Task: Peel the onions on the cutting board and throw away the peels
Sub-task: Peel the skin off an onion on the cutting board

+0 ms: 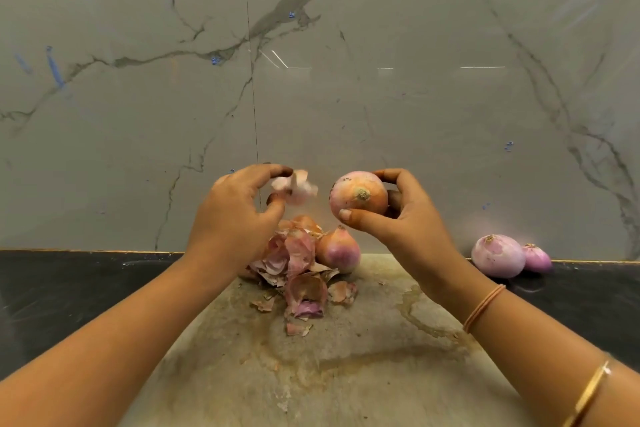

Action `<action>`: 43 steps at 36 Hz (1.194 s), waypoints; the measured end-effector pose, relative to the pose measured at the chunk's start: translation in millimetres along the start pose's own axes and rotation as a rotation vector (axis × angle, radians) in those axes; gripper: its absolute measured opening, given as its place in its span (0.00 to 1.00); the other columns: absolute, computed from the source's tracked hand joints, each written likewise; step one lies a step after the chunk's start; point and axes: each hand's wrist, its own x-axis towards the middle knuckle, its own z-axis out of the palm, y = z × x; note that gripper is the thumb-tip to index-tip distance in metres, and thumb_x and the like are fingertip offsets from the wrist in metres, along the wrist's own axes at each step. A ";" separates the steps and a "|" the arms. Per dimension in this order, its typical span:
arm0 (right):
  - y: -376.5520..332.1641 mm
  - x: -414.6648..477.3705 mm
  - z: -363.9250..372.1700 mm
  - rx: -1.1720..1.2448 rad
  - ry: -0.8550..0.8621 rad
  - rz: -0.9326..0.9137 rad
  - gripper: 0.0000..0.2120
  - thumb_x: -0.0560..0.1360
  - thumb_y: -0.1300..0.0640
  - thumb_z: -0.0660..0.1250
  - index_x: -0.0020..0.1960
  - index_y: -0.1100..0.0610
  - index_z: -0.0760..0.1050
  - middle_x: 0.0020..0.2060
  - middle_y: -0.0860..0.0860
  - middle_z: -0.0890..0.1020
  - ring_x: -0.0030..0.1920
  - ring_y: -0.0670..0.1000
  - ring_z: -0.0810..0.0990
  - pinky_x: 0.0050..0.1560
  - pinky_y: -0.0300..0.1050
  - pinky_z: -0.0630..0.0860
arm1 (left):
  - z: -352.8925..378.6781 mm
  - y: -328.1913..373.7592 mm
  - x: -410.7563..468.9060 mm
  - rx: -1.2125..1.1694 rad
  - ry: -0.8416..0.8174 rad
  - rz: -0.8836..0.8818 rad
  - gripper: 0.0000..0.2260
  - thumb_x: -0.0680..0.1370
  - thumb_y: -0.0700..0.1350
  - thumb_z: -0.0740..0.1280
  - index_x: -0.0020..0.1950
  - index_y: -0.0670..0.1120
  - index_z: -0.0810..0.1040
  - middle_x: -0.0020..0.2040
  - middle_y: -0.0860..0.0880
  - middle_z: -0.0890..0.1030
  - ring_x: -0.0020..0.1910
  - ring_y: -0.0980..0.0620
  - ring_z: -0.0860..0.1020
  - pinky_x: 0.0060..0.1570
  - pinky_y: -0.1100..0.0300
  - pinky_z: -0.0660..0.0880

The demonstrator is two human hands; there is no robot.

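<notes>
Mid-frame, your right hand (391, 215) grasps a half-peeled onion (358, 193) above the cutting board (363, 350), while your left hand (235, 215) pinches a loose peel (296, 185).

The scrap of peel (294, 185) pinched in the left hand (235, 215) at centre frame is smeared by motion, and that hand covers the left side of the pile of peels (301, 274). The right hand (398, 215) has its far fingers hidden behind the onion (358, 194) it holds. Both forearms and the cutting board (346, 374) run off the bottom edge, and at right the small onion (538, 256) is partly hidden behind the larger peeled onion (498, 255).
</notes>
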 end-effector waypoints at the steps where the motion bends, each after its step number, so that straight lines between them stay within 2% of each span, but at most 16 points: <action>1: 0.2 -0.7 0.6 -0.048 -0.001 -0.020 0.21 0.68 0.58 0.76 0.52 0.45 0.68 0.50 0.50 0.80 0.45 0.46 0.82 0.44 0.36 0.80 | 0.7 1.4 -0.9 0.003 0.000 0.029 0.13 0.76 0.44 0.67 0.59 0.55 0.79 0.58 0.57 0.78 0.62 0.53 0.73 0.57 0.56 0.72; 3: -0.4 -3.0 2.4 -0.166 -0.014 -0.077 0.22 0.68 0.55 0.76 0.55 0.44 0.68 0.49 0.46 0.79 0.46 0.46 0.81 0.45 0.36 0.80 | 0.8 5.6 -1.8 -0.043 0.006 0.115 0.12 0.75 0.46 0.66 0.57 0.56 0.79 0.59 0.58 0.76 0.61 0.58 0.72 0.60 0.60 0.69; 5: -1.6 -5.2 4.6 -0.251 -0.025 -0.120 0.24 0.68 0.53 0.76 0.58 0.46 0.67 0.48 0.43 0.78 0.46 0.45 0.80 0.45 0.33 0.79 | 0.2 9.4 -2.3 -0.086 0.007 0.248 0.11 0.73 0.48 0.65 0.54 0.55 0.80 0.56 0.58 0.78 0.58 0.58 0.74 0.59 0.67 0.68; 8: -1.5 -6.9 6.6 -0.297 -0.022 -0.158 0.23 0.68 0.51 0.76 0.59 0.48 0.69 0.48 0.44 0.78 0.46 0.46 0.80 0.46 0.37 0.80 | 1.7 14.8 -4.9 -0.095 -0.001 0.432 0.10 0.74 0.49 0.67 0.52 0.48 0.83 0.53 0.54 0.81 0.55 0.55 0.77 0.56 0.65 0.71; 10: -1.8 -7.4 7.0 -0.312 -0.024 -0.174 0.22 0.69 0.51 0.75 0.59 0.48 0.70 0.49 0.44 0.79 0.47 0.47 0.80 0.47 0.39 0.80 | 3.5 17.1 -6.3 -0.105 -0.010 0.473 0.10 0.73 0.49 0.68 0.51 0.47 0.84 0.51 0.53 0.82 0.53 0.54 0.78 0.54 0.63 0.72; 13: -2.8 -8.0 8.0 -0.325 -0.035 -0.184 0.21 0.70 0.51 0.75 0.58 0.48 0.69 0.49 0.45 0.79 0.48 0.47 0.80 0.48 0.39 0.80 | 5.7 16.3 -7.3 -0.142 -0.016 0.453 0.10 0.73 0.50 0.68 0.50 0.48 0.84 0.48 0.54 0.83 0.50 0.53 0.79 0.51 0.60 0.74; 17: -2.9 -8.8 10.9 -0.336 -0.039 -0.195 0.22 0.70 0.50 0.74 0.59 0.49 0.70 0.51 0.47 0.79 0.48 0.46 0.80 0.47 0.39 0.80 | 5.8 18.8 -8.6 -0.259 -0.010 0.341 0.08 0.71 0.51 0.68 0.47 0.52 0.83 0.45 0.59 0.82 0.48 0.58 0.80 0.49 0.59 0.76; 20: -3.9 -9.2 12.1 -0.318 -0.020 -0.207 0.22 0.70 0.50 0.74 0.60 0.51 0.71 0.50 0.46 0.79 0.48 0.45 0.80 0.45 0.36 0.79 | 6.4 21.9 -9.3 -0.366 -0.032 0.201 0.06 0.69 0.51 0.71 0.44 0.58 0.81 0.43 0.61 0.83 0.47 0.60 0.80 0.49 0.65 0.75; 23: -5.7 -9.8 12.6 -0.326 0.003 -0.225 0.22 0.70 0.49 0.74 0.59 0.51 0.69 0.50 0.47 0.78 0.47 0.46 0.80 0.44 0.34 0.78 | 7.9 24.7 -9.7 -0.399 -0.015 0.134 0.07 0.68 0.47 0.71 0.42 0.59 0.80 0.41 0.61 0.83 0.44 0.61 0.81 0.46 0.69 0.75; 28: -6.1 -11.1 17.2 -0.330 0.046 -0.227 0.24 0.70 0.50 0.75 0.59 0.51 0.67 0.51 0.49 0.77 0.47 0.47 0.79 0.43 0.35 0.79 | 12.9 30.3 -12.0 -0.411 0.020 0.089 0.07 0.67 0.45 0.70 0.39 0.58 0.80 0.39 0.58 0.81 0.42 0.61 0.80 0.44 0.70 0.74; 32: -6.0 -10.9 22.8 -0.320 0.086 -0.231 0.22 0.70 0.50 0.75 0.58 0.51 0.67 0.51 0.49 0.78 0.46 0.47 0.79 0.42 0.38 0.79 | 14.0 32.6 -12.2 -0.386 0.053 0.072 0.08 0.67 0.44 0.69 0.38 0.58 0.78 0.38 0.60 0.80 0.42 0.62 0.79 0.42 0.73 0.72; 36: -6.6 -11.4 25.0 -0.299 0.094 -0.216 0.22 0.70 0.49 0.74 0.58 0.50 0.67 0.51 0.48 0.77 0.47 0.47 0.79 0.43 0.40 0.79 | 13.1 34.0 -12.1 -0.366 0.083 0.083 0.09 0.66 0.43 0.68 0.38 0.59 0.78 0.38 0.60 0.80 0.42 0.61 0.78 0.42 0.71 0.73; 39: -8.2 -11.6 23.0 -0.276 0.070 -0.191 0.23 0.70 0.51 0.75 0.59 0.51 0.66 0.51 0.48 0.77 0.47 0.46 0.79 0.43 0.36 0.78 | 12.0 32.1 -11.3 -0.328 0.088 0.102 0.09 0.67 0.44 0.68 0.38 0.60 0.77 0.38 0.61 0.80 0.42 0.59 0.78 0.43 0.66 0.75; 43: -10.0 -10.7 20.6 -0.201 0.017 -0.104 0.23 0.69 0.52 0.75 0.58 0.50 0.68 0.48 0.45 0.77 0.44 0.43 0.79 0.40 0.29 0.76 | 11.2 27.1 -10.1 -0.291 0.074 0.144 0.03 0.67 0.52 0.65 0.39 0.59 0.77 0.39 0.60 0.80 0.42 0.57 0.79 0.43 0.61 0.76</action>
